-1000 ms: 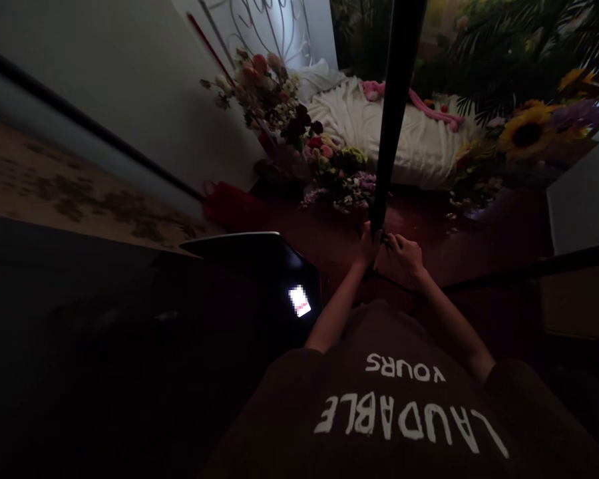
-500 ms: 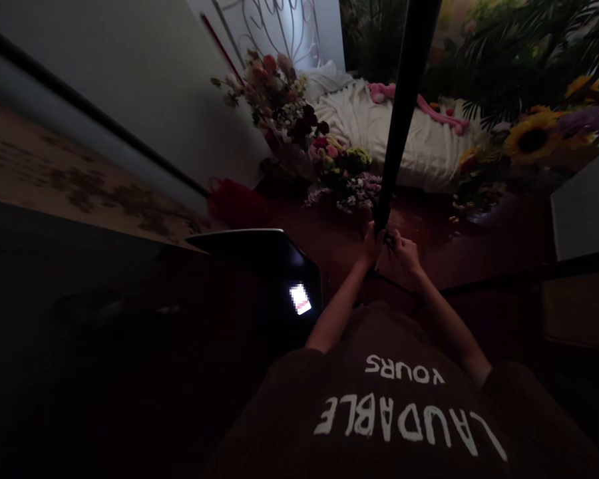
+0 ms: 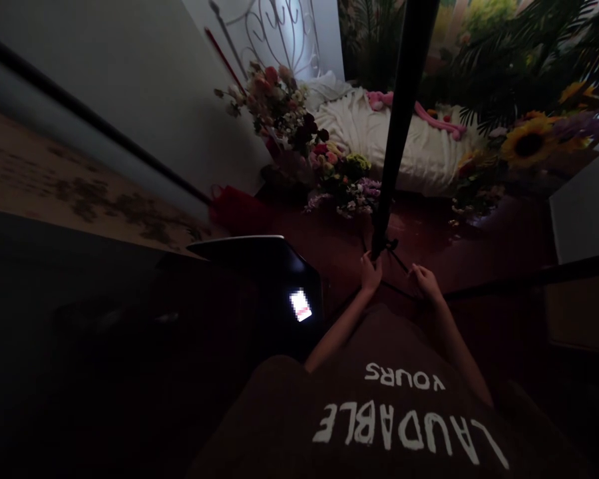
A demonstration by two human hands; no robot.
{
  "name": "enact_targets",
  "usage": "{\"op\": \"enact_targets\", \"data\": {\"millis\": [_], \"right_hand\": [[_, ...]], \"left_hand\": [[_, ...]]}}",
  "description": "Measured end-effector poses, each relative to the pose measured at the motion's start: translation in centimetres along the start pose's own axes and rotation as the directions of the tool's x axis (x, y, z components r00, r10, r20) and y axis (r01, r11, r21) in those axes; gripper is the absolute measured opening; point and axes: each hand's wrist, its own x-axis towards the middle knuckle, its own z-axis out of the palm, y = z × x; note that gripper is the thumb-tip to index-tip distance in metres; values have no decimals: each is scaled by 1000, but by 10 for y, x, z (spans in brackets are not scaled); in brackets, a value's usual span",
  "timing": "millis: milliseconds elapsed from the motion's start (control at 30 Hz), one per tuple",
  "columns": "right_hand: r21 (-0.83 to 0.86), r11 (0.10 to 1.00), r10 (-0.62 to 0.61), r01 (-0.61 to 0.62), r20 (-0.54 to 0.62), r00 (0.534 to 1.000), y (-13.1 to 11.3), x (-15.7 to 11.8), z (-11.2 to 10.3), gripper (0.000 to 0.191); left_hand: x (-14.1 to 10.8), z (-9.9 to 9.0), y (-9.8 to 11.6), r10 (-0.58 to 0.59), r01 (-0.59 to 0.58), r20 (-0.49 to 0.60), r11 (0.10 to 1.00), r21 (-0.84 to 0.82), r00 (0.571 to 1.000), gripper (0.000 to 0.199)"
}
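A black tripod stand (image 3: pixel 399 126) rises in front of me, its thick pole slanting up and away. My left hand (image 3: pixel 371 273) is closed around the pole's lower part, just below a small dark knob (image 3: pixel 392 245). To the right of the pole, my right hand (image 3: pixel 426 281) is closed with thumb and fingertips together. Its fingertips meet a thin leg (image 3: pixel 398 260) of the stand that slants down from the knob. The exact grip is hard to make out in the dim light. Further legs spread low near my shirt.
Flower bunches (image 3: pixel 349 179) stand beyond the pole, before a couch with a cream cover (image 3: pixel 419 159). Sunflowers (image 3: pixel 529 143) are at right. A dark panel with a glowing screen (image 3: pixel 300 305) stands left of my arm. A red bag (image 3: pixel 239 209) lies by the wall.
My right hand has left the knob on the pole and moved down and right to the thin leg. My left hand has slid lower on the pole.
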Motion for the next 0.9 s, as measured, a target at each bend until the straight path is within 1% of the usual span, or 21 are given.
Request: {"op": "enact_targets", "data": {"millis": [33,67,100,133,167,200,267,300,367,400,433,467,500,533,600,667,700,767,800,833,900], "right_hand": [[34,998,53,-52,-55,997,13,-8,-13,62],[77,990,124,-117,-95,988,24,-16,-26,60],[110,981,176,-161,-148,973,35,-24,-40,58],[137,973,210,-184,-209,955,43,-32,-54,55],[165,967,237,-196,-279,931,49,-40,-68,52],[189,962,253,-196,-356,899,54,-49,-82,51],[224,961,258,-165,-501,826,58,-65,-107,49],[231,963,248,-138,-562,789,58,-73,-118,49],[227,971,207,-72,-655,726,54,-88,-136,49],[227,973,190,-41,-688,701,51,-94,-143,49],[233,972,183,-17,-714,675,48,-101,-148,48],[242,970,185,-1,-737,650,44,-106,-151,48],[248,969,187,9,-758,625,41,-111,-153,47],[244,970,186,16,-779,599,38,-115,-153,46],[224,974,173,26,-814,554,33,-122,-151,47],[226,974,178,23,-822,541,30,-126,-148,52],[239,971,195,12,-819,539,29,-127,-147,56],[268,963,245,-33,-815,525,27,-127,-145,62],[277,959,268,-61,-817,511,25,-126,-146,65],[285,954,290,-87,-816,500,23,-124,-147,67],[317,940,337,-125,-803,492,16,-120,-151,71]], "left_hand": [[-6,3,-5,-85,80,98,996,50,992,28],[-11,6,-9,-153,132,218,985,106,964,22],[-16,11,-11,-193,147,345,977,157,919,18],[-19,18,-11,-200,125,457,974,189,867,15],[-22,26,-8,-178,79,545,977,199,819,14],[-24,36,-2,-139,24,612,981,192,779,15],[-29,61,16,-42,-88,717,986,144,696,17],[-32,75,29,8,-137,763,985,106,647,19],[-40,104,57,118,-216,841,976,-2,528,24],[-45,119,72,185,-247,864,966,-72,469,27],[-50,133,88,264,-278,867,948,-154,422,30],[-56,147,102,350,-308,853,921,-238,388,32],[-62,159,116,432,-336,827,887,-317,360,35],[-67,171,128,502,-354,793,852,-386,344,38],[-77,190,148,575,-339,749,812,-475,330,44],[-84,204,162,577,-271,755,816,-511,312,48],[-86,209,166,562,-225,773,827,-515,295,48],[-89,216,170,525,-142,812,851,-506,255,46],[-89,219,170,508,-117,825,861,-495,247,44],[-89,220,170,494,-106,833,869,-484,247,42],[-89,221,169,487,-125,835,873,-471,257,38]]}}
